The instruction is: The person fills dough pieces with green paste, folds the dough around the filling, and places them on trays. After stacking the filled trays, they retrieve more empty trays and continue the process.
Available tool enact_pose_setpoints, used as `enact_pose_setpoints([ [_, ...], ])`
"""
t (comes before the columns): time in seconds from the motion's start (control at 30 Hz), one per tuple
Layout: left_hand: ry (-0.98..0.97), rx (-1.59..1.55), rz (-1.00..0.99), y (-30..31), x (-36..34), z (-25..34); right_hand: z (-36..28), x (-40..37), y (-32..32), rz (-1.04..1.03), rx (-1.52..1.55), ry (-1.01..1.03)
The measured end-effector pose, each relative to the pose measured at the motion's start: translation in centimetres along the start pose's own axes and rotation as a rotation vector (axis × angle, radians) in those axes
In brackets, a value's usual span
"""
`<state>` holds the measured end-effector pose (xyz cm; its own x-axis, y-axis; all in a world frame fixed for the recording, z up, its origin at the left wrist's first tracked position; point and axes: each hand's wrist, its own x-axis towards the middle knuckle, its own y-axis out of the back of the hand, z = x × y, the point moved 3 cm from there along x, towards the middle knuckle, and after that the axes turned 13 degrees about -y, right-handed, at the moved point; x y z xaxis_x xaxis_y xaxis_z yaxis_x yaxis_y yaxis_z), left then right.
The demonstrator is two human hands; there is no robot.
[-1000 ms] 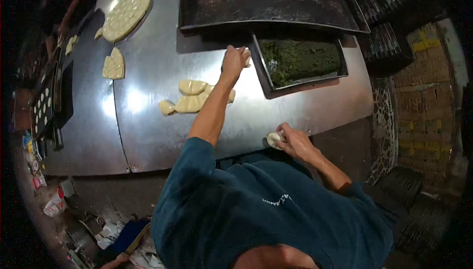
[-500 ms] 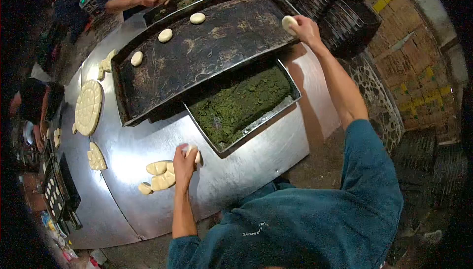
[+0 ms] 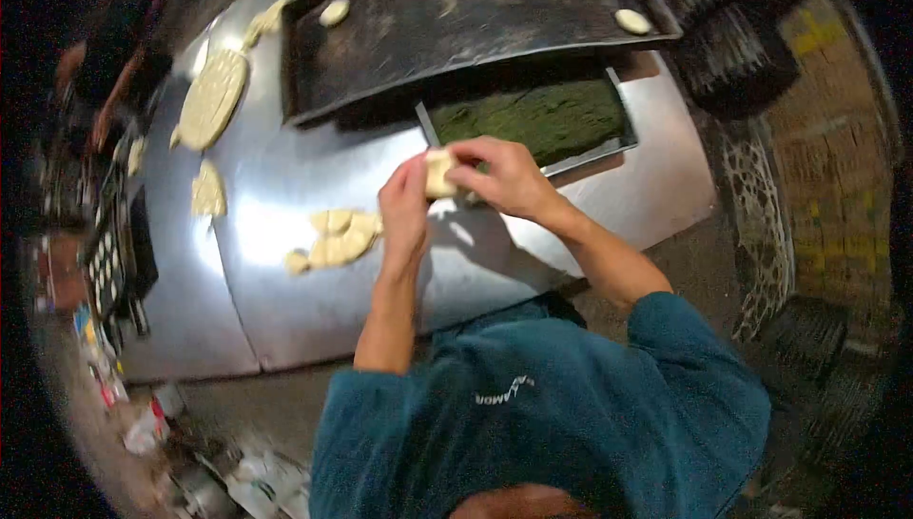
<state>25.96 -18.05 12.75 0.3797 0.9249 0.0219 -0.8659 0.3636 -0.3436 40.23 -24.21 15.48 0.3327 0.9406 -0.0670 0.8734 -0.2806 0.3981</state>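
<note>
Between both hands, above the metal table, is a piece of pale dough (image 3: 439, 175). My left hand (image 3: 404, 197) grips it from the left, fingers closed on its edge. From the other side my right hand (image 3: 502, 176) presses its fingers on the same piece. Just behind them lies a rectangular pan (image 3: 620, 91) of crumbly green filling (image 3: 542, 119). Cut dough pieces (image 3: 344, 236) rest on the table left of my left hand. On the big dark baking tray (image 3: 428, 65) beyond, several flat dough rounds (image 3: 631, 21) are set out.
A scored dough disc (image 3: 213, 98) and a smaller dough wedge (image 3: 207, 190) lie on the table (image 3: 314, 329) at the left. Another person's arm (image 3: 119, 91) shows there near a tray of small rounds (image 3: 106, 262). Dark stacked trays (image 3: 728, 53) stand at the right.
My right hand has let go of a dough round at the tray's right end and come back to the middle. My left hand has risen with its dough piece to meet it. The view has tilted down.
</note>
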Motion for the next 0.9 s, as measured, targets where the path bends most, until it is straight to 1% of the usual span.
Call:
enact_pose_setpoints([
  [0.03, -0.135, 0.175, -0.016, 0.7, 0.3, -0.1, -0.8, -1.1, -1.8, 0.106, 0.120, 0.005],
  [0.07, -0.193, 0.269, 0.024, 0.3, -0.2, 1.6, -1.7, -2.0, -3.2, 0.222, 0.232, 0.015],
  [0.1, -0.234, 0.267, 0.109, 0.7, -0.5, 1.2, -2.6, -3.1, -4.9, 0.319, 0.297, 0.030],
  [0.13, -0.373, 0.292, 0.139, 0.3, -1.4, 2.5, -3.5, -4.0, -6.5, 0.423, 0.362, 0.041],
  [0.17, -0.515, 0.455, 0.137, 0.7, -2.1, 1.9, -4.1, -4.7, -7.6, 0.556, 0.275, 0.051],
  [0.2, -0.648, 0.615, 0.124, 0.8, -2.8, 2.1, -4.2, -4.8, -8.1, 0.539, 0.398, -0.064],
  [0.23, -0.601, 0.585, 0.085, 1.4, -4.0, 1.8, -3.8, -4.8, -8.3, 0.415, 0.460, -0.113],
  [0.27, -0.598, 0.571, 0.070, 2.2, -5.1, 1.8, -3.5, -4.9, -8.3, 0.298, 0.520, -0.158],
  [0.3, -0.497, 0.425, 0.046, 3.4, -5.9, 1.8, -4.3, -5.4, -8.7, 0.264, 0.655, -0.239],
  [0.33, -0.395, 0.281, 0.021, 4.5, -6.7, 1.7, -3.9, -5.9, -9.0, 0.288, 0.651, -0.236],
  [0.37, -0.308, 0.168, 0.073, 5.6, -7.4, 1.4, -3.2, -6.3, -9.3, 0.304, 0.572, -0.227],
  [0.4, -0.308, 0.156, 0.062, 6.6, -8.1, 1.2, -3.0, -6.5, -9.4, 0.312, 0.492, -0.215],
  [0.43, -0.188, 0.018, 0.095, 7.7, -8.6, 0.6, -3.6, -7.1, -9.6, 0.320, 0.348, -0.210],
  [0.47, -0.063, -0.117, 0.129, 8.4, -9.1, 0.0, -2.2, -7.3, -10.8, 0.311, 0.281, -0.152],
  [0.5, 0.058, -0.328, 0.258, 8.5, -9.5, -0.1, -3.1, -8.2, -11.1, 0.323, -0.203, 0.205],
  [0.53, 0.059, -0.332, 0.256, 9.7, -9.7, -0.5, -3.6, -9.2, -12.1, 0.315, -0.688, 0.562],
  [0.57, 0.124, -0.362, 0.113, 11.3, -9.7, -1.6, -2.4, -9.7, -14.0, 0.224, -0.590, 0.502],
  [0.6, 0.133, -0.265, 0.027, 12.7, -9.5, -3.0, -1.3, -10.4, -16.0, 0.136, -0.491, 0.440],
  [0.63, 0.135, -0.167, -0.061, 13.6, -9.3, -3.4, -1.3, -10.5, -15.7, 0.110, -0.464, 0.455],
  [0.67, 0.129, -0.170, -0.059, 14.8, -9.4, -3.7, -1.2, -10.6, -15.5, 0.084, -0.436, 0.470],
  [0.7, 0.157, 0.001, -0.049, 15.7, -9.9, -2.8, -0.1, -9.1, -13.8, -0.012, -0.383, 0.340],
  [0.73, 0.188, 0.176, -0.036, 16.7, -10.4, -2.2, 4.1, -5.2, -11.7, 0.059, -0.410, 0.229],
  [0.77, 0.188, 0.230, -0.062, 17.8, -10.9, -2.1, 4.0, -1.7, -9.1, 0.073, -0.725, 0.070],
  [0.8, 0.186, 0.236, -0.050, 18.6, -11.5, -2.1, 2.5, 0.2, -6.9, 0.177, -0.740, 0.005],
  [0.87, 0.075, 0.326, -0.033, 19.9, -12.3, -1.7, 5.5, 5.2, -5.4, 0.378, -0.791, 0.228],
  [0.9, 0.191, 0.288, 0.039, 19.6, -13.0, -0.1, 8.1, 7.9, -5.4, 0.279, -0.892, 0.302],
])
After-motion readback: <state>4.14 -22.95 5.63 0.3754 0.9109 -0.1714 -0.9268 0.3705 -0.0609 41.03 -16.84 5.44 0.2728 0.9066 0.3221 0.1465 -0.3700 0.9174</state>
